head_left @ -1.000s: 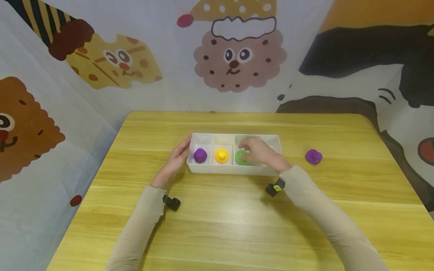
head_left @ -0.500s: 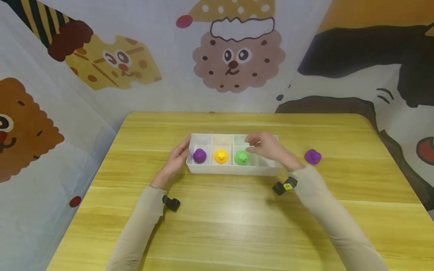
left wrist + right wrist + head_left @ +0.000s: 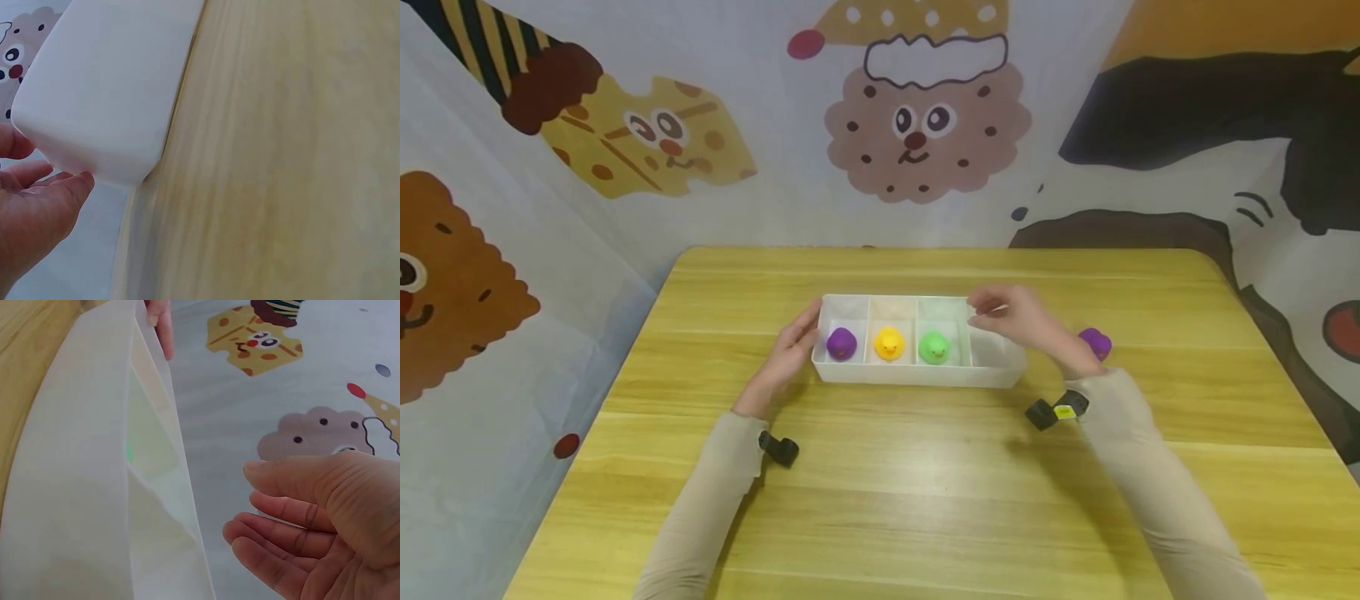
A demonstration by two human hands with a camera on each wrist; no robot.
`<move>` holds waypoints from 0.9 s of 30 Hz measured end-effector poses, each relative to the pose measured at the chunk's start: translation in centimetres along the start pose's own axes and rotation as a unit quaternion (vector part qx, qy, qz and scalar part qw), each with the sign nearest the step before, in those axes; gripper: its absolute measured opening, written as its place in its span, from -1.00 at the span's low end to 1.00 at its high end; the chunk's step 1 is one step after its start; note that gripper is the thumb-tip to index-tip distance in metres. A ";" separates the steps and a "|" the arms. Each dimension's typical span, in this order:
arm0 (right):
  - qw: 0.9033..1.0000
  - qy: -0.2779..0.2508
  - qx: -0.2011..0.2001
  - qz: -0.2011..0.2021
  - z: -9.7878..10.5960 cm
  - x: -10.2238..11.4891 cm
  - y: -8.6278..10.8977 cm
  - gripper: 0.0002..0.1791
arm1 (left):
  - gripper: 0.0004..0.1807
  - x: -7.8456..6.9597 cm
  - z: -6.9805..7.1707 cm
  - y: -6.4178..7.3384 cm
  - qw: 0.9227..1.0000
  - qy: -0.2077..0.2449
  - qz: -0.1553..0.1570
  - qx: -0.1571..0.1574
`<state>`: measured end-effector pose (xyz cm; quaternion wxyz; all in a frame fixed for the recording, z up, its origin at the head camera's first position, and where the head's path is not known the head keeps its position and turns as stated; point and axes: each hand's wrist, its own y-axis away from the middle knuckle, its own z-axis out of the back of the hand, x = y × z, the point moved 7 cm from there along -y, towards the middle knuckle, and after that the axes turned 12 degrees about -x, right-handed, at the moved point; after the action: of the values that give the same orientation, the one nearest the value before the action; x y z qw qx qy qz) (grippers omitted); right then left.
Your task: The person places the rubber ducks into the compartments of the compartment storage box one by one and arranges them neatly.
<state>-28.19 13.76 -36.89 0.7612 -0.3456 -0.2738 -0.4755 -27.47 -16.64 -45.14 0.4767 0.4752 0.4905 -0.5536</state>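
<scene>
A long white divided box (image 3: 917,377) stands on the table. Its compartments hold, from the left, a purple rubber duck (image 3: 842,343), a yellow duck (image 3: 890,343) and a green duck (image 3: 935,347); the rightmost has no duck in it. My left hand (image 3: 790,354) rests its fingertips against the box's left end, as the left wrist view shows from low down. My right hand (image 3: 1018,317) hovers above the rightmost compartment with fingers loosely bent and nothing between them. Beyond its wrist, a second purple duck (image 3: 1097,342) lies on the table, partly covered by the forearm.
The wood-grain table (image 3: 880,500) ends at a back edge against a cloth backdrop (image 3: 790,167) with cartoon biscuits and cheese. A small black camera is strapped to each wrist, the right one (image 3: 1045,414) hanging over the table.
My right hand has drawn away from the green duck and shifted right, over the rightmost compartment. The green duck is left in its compartment. My left hand stays at the box's end.
</scene>
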 end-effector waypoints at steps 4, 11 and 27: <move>1.000 0.002 -0.010 -0.001 0.9 -0.4 0.3 -0.73 | -0.43 0.0 0.0 0.0 1.000 0.000 0.003 -0.001; 0.999 0.023 -0.013 -0.047 2.5 -1.8 1.0 -0.70 | -0.42 0.1 0.0 0.1 1.000 -0.002 0.014 0.000; 0.994 0.028 -0.076 -0.072 6.5 -4.5 3.2 -0.66 | -0.43 0.2 0.1 0.0 1.000 -0.005 0.015 -0.003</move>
<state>-27.62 22.25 -37.13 0.7042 -0.3682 -0.2395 -0.5578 -27.49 -16.76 -45.35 0.4889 0.4786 0.4825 -0.5469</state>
